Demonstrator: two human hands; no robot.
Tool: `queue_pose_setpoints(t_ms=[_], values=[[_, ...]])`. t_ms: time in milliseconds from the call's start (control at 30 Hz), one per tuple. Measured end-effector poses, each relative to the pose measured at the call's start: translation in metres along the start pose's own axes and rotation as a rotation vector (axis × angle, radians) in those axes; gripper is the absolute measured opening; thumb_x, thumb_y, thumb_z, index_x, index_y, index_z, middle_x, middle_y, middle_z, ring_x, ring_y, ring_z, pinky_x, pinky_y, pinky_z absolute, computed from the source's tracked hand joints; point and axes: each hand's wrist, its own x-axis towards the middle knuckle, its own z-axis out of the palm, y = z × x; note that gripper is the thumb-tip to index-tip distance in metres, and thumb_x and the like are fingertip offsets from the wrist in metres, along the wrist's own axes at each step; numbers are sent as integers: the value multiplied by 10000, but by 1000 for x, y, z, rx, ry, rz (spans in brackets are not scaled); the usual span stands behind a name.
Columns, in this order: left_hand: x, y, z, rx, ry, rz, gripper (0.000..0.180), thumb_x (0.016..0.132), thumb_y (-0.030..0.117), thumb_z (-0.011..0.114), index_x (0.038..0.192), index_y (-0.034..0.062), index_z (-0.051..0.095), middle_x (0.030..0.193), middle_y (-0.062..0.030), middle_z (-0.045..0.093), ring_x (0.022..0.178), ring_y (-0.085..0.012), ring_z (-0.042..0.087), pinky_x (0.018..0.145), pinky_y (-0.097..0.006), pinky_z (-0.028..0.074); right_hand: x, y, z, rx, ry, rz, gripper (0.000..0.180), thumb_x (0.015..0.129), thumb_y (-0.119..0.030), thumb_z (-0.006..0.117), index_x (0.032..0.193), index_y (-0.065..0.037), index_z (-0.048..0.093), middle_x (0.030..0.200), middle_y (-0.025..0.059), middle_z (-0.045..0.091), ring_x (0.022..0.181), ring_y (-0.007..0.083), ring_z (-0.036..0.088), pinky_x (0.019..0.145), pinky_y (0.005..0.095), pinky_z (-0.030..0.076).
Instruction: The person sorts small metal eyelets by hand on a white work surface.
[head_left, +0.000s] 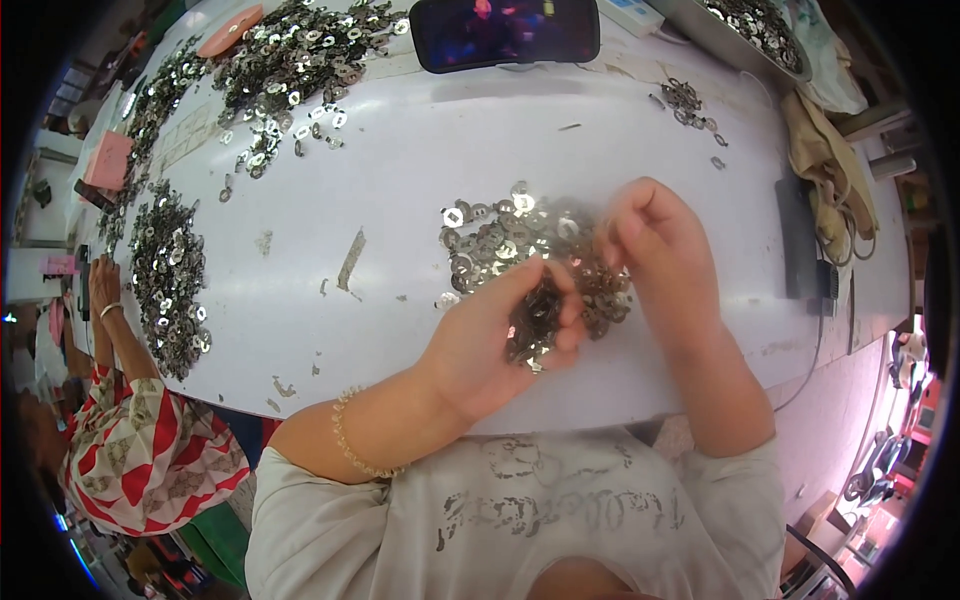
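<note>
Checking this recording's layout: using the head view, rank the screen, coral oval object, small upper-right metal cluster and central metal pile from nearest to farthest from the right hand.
1. Central metal pile: just left of the right hand.
2. Small upper-right metal cluster: beyond the hand.
3. Screen: top centre.
4. Coral oval object: far upper left.

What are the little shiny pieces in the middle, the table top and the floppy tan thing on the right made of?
Little shiny pieces: probably metal, smooth and polished; they flash silvery glints.
Table top: maybe laminate or painted board; it's pale with a soft gloss, so I can't be sure.
Floppy tan thing: likely cloth, dull, because it droops in folds.
</note>
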Motion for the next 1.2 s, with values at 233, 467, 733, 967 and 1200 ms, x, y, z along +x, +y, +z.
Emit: queue_pose_setpoints(t_ms=[233,467,733,967,1200], values=[[0,0,-1,-5,-5,10,262,985,297,397,947,68,517,783,-80,507,668,-185,479,557,-288,397,7,4,-9,326,-52,125,175,942,-231,494,881,-69,512,724,2,501,664,90,434,620,218,356],[1,1,-5,-15,-44,-3,261,981,280,385,919,57,504,809,-86,520,705,-202,486,589,-299,389,10,7,-12,565,-3,193,175,937,-230,494,922,-58,517,845,10,505,716,100,432,627,244,363],[-1,2,-4,2,-63,10,259,981,292,385,927,65,496,816,-80,506,710,-200,475,590,-293,377,4,4,-11,220,45,33,158,927,-198,504,892,-49,544,815,-22,500,691,82,410,643,220,351],[-1,3,-5,-32,-91,-16,278,980,308,386,949,61,510,816,-79,504,709,-199,480,586,-295,383,0,-1,-2,-457,-52,-361,83,800,-11,601,880,-31,594,820,7,511,726,83,443,676,216,363],[0,2,-6,-40,-23,-51,340,981,336,377,938,43,544,820,-84,546,683,-209,513,576,-299,408,-4,0,10,-443,-320,-242,183,694,-9,645,875,-15,617,819,51,469,738,141,462,634,247,386]])
